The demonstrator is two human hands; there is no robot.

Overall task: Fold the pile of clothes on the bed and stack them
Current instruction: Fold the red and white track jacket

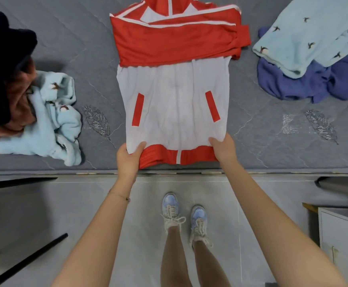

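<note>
The grey quilted bed (262,129) fills the far half of the view, its near edge running left to right above a pale tiled floor (127,224).

The jacket (175,100), red and white, lies flat in the middle of the bed. Its collar is at the far side and its red hem is at the near edge. The red sleeves are folded across the chest, and two red pocket strips show on the white front.

A loose heap (44,121) of dark, rust and light blue clothes lies at the left, well apart from the jacket. At the far right a light blue top (313,34) with small birds lies on a purple garment (293,83).

The left hand (128,158) grips the jacket's near left corner, with the thumb on the white cloth and the fingers under it. The right hand (223,149) grips the near right corner the same way. The hem is raised a little between them.

Blue shoes (184,216) stand on the floor near the bed.
</note>
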